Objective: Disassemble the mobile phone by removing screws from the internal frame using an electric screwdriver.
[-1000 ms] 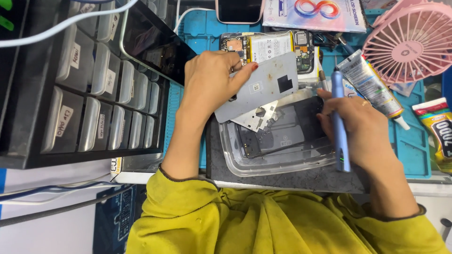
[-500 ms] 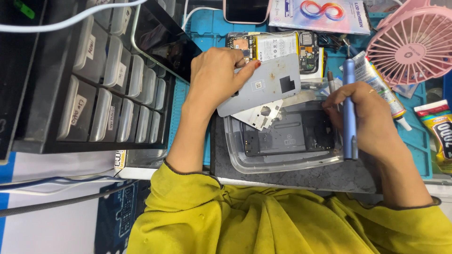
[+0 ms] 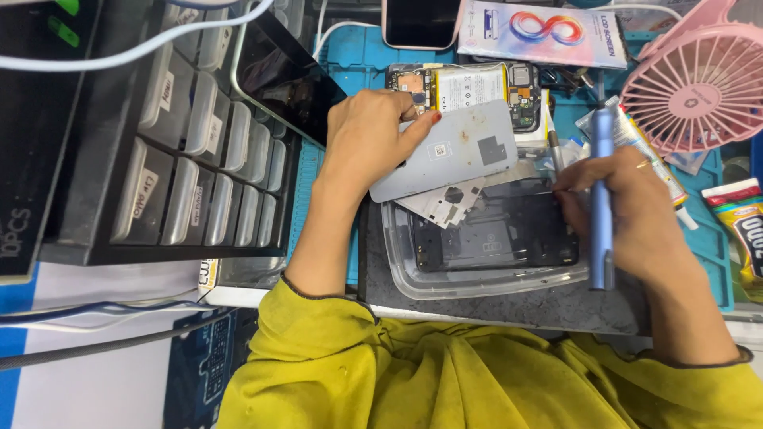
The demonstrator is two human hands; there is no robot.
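Observation:
My left hand (image 3: 372,144) holds a grey phone back cover (image 3: 465,155) by its edge, lifted over a clear plastic tray (image 3: 477,280). A perforated silver shield plate (image 3: 445,202) sticks out from under the cover. Inside the tray lies a black phone frame (image 3: 497,238). My right hand (image 3: 632,210) grips a blue pen-shaped screwdriver (image 3: 602,199), its fingertips at the tray's upper right corner. An opened phone with its battery and boards bare (image 3: 477,86) lies just beyond the cover.
A black cabinet of small clear drawers (image 3: 183,151) stands at the left, with a dark-screened device (image 3: 286,75) leaning on it. A pink fan (image 3: 699,79), glue tubes (image 3: 743,226), a printed box (image 3: 540,32) and another phone (image 3: 417,20) crowd the far side. The tray rests on a dark mat (image 3: 509,308).
My right hand has shifted with the screwdriver toward the tray's upper right corner. My left hand keeps hold of the grey cover, nearly still.

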